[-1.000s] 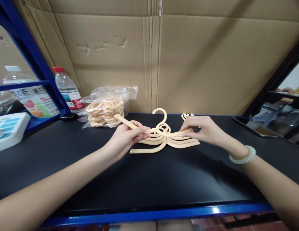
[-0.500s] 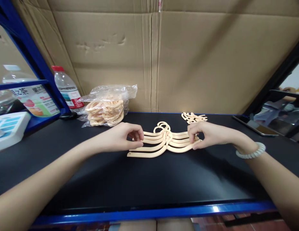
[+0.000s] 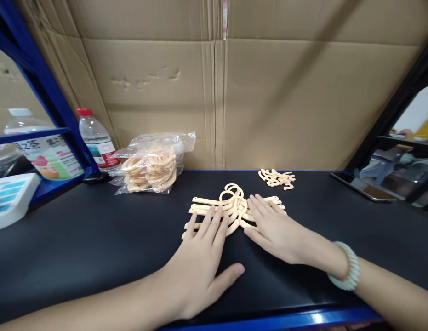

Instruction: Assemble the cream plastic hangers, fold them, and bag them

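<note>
At the far left a blue shelf frame carries a drink carton with printed lettering and, lower down, a white and light-blue box at the edge of the view. Just right of the frame a clear water bottle with a red cap stands upright at the back of the black counter, and near it a clear plastic bag lies packed with cream plastic pieces. Behind everything stands a wall of brown cardboard. The left hand lies palm down on the counter, fingers spread wide and flat, holding nothing; the fingertips rest on the left ends of a stack of cream hangers, while the thumb points off to the right on bare counter. The hangers lie flat at the middle of the counter, overlapped in a fan with their hooks bunched together at the top centre. The right hand is also flat and palm down, its fingers extended and slightly apart, pressing on the right half of the stack without gripping it; a pale beaded bracelet sits on that wrist. Behind the right hand, well apart from the stack, a small heap of cream hooks lies near the cardboard. Further right a dark flat tablet rests on the counter beside a black frame post.
</note>
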Action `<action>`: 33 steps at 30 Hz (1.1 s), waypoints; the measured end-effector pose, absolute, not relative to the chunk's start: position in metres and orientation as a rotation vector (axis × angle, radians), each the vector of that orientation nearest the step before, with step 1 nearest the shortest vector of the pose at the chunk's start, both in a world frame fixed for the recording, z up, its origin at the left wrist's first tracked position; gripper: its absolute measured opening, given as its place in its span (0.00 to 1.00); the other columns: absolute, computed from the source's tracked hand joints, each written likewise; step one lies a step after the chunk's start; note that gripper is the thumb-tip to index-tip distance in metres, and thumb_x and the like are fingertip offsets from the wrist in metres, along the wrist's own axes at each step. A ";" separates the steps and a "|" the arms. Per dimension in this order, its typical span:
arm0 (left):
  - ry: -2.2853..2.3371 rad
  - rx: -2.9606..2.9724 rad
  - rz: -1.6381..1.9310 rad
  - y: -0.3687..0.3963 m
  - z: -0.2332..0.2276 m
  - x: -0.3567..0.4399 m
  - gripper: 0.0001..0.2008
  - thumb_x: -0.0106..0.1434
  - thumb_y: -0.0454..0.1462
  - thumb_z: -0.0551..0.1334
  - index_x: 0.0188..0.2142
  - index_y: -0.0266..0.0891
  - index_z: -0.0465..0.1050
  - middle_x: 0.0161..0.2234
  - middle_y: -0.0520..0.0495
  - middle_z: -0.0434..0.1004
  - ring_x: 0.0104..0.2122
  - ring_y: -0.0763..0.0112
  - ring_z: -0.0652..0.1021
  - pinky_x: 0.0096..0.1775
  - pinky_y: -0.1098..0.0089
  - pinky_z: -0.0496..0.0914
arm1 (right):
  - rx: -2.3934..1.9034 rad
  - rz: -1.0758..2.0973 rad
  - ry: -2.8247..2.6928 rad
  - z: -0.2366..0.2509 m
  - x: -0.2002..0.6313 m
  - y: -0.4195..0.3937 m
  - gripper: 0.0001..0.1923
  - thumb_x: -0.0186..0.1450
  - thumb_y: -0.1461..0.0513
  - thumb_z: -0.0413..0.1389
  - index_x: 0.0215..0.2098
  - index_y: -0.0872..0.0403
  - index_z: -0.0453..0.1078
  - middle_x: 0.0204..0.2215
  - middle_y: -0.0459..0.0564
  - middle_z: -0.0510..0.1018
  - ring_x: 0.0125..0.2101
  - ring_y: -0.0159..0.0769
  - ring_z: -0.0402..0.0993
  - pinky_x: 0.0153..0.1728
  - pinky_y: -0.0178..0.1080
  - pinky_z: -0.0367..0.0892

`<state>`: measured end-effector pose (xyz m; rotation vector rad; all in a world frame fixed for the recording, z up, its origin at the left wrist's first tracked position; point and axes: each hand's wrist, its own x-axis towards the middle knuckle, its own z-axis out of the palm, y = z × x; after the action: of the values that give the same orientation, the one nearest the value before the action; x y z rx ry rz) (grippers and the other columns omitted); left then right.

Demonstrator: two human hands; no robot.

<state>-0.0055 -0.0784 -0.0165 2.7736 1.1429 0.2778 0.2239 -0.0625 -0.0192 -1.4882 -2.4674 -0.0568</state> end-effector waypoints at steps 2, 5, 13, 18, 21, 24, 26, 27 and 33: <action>1.164 2.757 0.219 -0.066 -0.014 -0.005 0.38 0.66 0.56 0.45 0.67 0.35 0.41 0.67 0.36 0.39 0.66 0.46 0.44 0.60 0.40 0.41 | -1.509 -0.092 -2.476 -0.029 0.222 -0.054 0.33 0.69 0.53 0.42 0.64 0.69 0.52 0.63 0.69 0.53 0.64 0.57 0.46 0.60 0.58 0.51; 1.161 2.771 0.155 -0.043 -0.009 -0.005 0.40 0.65 0.58 0.43 0.67 0.33 0.41 0.67 0.36 0.37 0.66 0.49 0.42 0.61 0.44 0.41 | -1.539 -0.130 -2.469 -0.033 0.222 -0.032 0.32 0.68 0.55 0.41 0.64 0.70 0.52 0.64 0.69 0.52 0.64 0.54 0.45 0.61 0.55 0.50; 1.203 2.802 0.130 0.015 -0.009 -0.002 0.42 0.64 0.59 0.41 0.67 0.32 0.41 0.67 0.35 0.36 0.66 0.50 0.42 0.61 0.44 0.40 | -1.575 -0.129 -2.481 -0.030 0.222 0.028 0.32 0.68 0.56 0.40 0.64 0.69 0.52 0.64 0.65 0.51 0.65 0.51 0.45 0.63 0.51 0.46; 1.179 2.832 0.153 0.036 -0.009 0.000 0.40 0.65 0.58 0.42 0.66 0.32 0.42 0.67 0.34 0.37 0.66 0.50 0.43 0.61 0.44 0.40 | -1.586 -0.135 -2.450 -0.028 0.223 0.045 0.32 0.68 0.56 0.41 0.63 0.70 0.53 0.64 0.66 0.53 0.64 0.50 0.46 0.63 0.48 0.46; 1.153 2.840 0.198 0.043 -0.012 -0.001 0.40 0.65 0.57 0.42 0.67 0.33 0.42 0.67 0.34 0.38 0.66 0.50 0.44 0.61 0.44 0.39 | -1.575 -0.140 -2.447 -0.027 0.224 0.048 0.32 0.67 0.56 0.41 0.63 0.70 0.53 0.64 0.65 0.54 0.64 0.49 0.47 0.63 0.47 0.46; 1.139 2.827 0.260 0.045 -0.014 -0.003 0.39 0.65 0.57 0.45 0.66 0.34 0.43 0.67 0.34 0.40 0.66 0.49 0.46 0.61 0.45 0.40 | -1.562 -0.139 -2.448 -0.027 0.224 0.048 0.31 0.68 0.56 0.41 0.63 0.68 0.54 0.63 0.64 0.55 0.64 0.47 0.49 0.63 0.47 0.47; 1.154 2.816 0.345 0.043 -0.014 -0.004 0.37 0.65 0.54 0.48 0.66 0.34 0.46 0.66 0.34 0.44 0.65 0.50 0.48 0.61 0.46 0.43 | -1.555 -0.143 -2.434 -0.028 0.225 0.046 0.31 0.68 0.55 0.41 0.63 0.69 0.54 0.63 0.65 0.55 0.64 0.48 0.48 0.63 0.48 0.47; 1.154 2.820 0.420 0.042 -0.014 -0.004 0.35 0.65 0.52 0.50 0.65 0.34 0.48 0.66 0.35 0.47 0.65 0.51 0.50 0.61 0.47 0.44 | -1.552 -0.148 -2.415 -0.028 0.225 0.045 0.32 0.68 0.54 0.42 0.63 0.69 0.54 0.63 0.65 0.55 0.64 0.49 0.47 0.63 0.48 0.47; 0.952 2.919 0.901 0.034 -0.012 -0.005 0.20 0.63 0.33 0.52 0.55 0.40 0.65 0.51 0.40 0.71 0.53 0.59 0.70 0.55 0.57 0.63 | -1.502 -0.227 -2.269 -0.028 0.228 0.037 0.34 0.69 0.50 0.40 0.61 0.70 0.56 0.61 0.68 0.60 0.62 0.54 0.51 0.61 0.52 0.49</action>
<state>-0.0055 0.0339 -0.0115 2.9189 0.9516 0.9008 0.2279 0.0366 -0.0279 -1.5017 -2.2689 -0.2274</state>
